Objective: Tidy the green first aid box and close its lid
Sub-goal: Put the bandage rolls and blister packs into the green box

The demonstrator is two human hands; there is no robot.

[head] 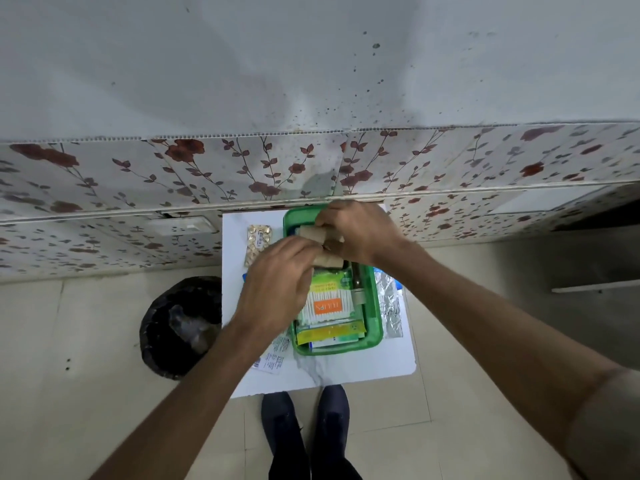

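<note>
1. Two hands meet over the green first aid box, which sits open on a small white table against the floral wall.
2. Left hand pinches a tan bandage roll; right hand grips a 2nd tan roll, both above the box's far half.
3. Inside, near half: cotton bud pack w/ orange label, yellow sachet, dark slim tool by right wall.
4. Outside: gold pill strip left of box, foil strip just right, printed leaflet at table's left edge.
5. Black-lined bin on floor left; table front mostly bare.
</note>
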